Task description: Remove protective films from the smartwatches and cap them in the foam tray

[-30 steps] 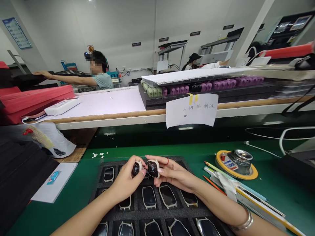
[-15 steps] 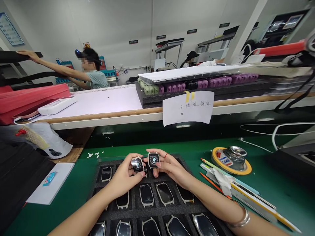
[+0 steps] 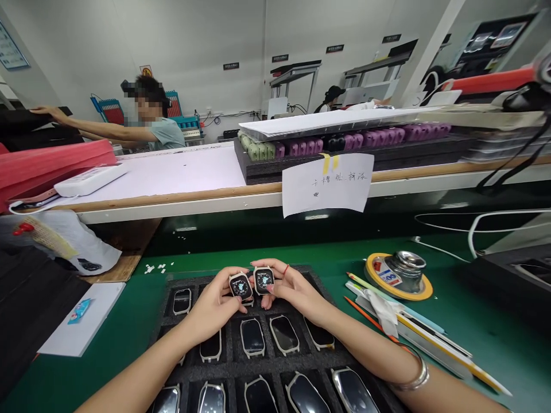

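Note:
My left hand is closed on a strapless smartwatch whose round dial is lit. Close beside it, my right hand grips a second smartwatch, also lit, with the thumb at the lower edge of its screen. Both watch faces point toward me, above the far part of a black foam tray. In the tray's pockets lie several more watch cases with dark screens, such as one watch case below my hands. My forearms cover parts of the tray.
To the right lie a yellow-rimmed dish with a metal top, pens and a white-and-yellow tool. A white pad with a blue packet is at left. Beyond, a shelf edge carries a paper note; a co-worker reaches left.
Both watches are slightly closer together, and the left one has turned so its dial shows more clearly. The view has shifted a little. The co-worker's arm has lowered.

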Demonstrator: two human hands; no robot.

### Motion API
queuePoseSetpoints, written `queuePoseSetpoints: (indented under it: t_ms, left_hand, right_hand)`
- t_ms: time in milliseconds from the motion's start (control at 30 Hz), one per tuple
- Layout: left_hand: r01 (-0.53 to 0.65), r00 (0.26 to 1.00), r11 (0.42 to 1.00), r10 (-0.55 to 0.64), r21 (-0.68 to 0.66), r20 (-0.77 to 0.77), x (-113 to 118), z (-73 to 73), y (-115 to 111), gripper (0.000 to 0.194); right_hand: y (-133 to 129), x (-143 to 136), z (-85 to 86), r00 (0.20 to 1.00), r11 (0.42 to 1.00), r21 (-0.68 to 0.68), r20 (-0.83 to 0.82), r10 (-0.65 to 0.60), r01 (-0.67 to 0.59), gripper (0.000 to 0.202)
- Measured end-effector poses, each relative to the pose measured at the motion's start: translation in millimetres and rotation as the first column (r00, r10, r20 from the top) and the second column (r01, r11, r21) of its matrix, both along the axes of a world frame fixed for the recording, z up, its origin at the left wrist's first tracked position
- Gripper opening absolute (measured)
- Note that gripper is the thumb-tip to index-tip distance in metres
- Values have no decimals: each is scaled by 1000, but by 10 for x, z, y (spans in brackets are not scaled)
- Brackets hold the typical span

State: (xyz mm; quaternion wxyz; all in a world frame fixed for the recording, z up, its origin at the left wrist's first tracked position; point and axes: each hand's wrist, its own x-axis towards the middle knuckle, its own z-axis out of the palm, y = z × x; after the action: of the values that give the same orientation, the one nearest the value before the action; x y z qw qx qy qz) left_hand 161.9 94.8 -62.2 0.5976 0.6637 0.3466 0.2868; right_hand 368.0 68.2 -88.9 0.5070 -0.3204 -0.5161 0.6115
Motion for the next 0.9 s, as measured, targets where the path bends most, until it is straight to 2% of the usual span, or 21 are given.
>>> queuePoseSetpoints:
  t_ms: [900]
  left_hand:
    - [4,999,997,0,76,-47,16,10,-15,38]
  right_hand:
    - [10,-9,-28,999,999,-40,39,-4,6,41]
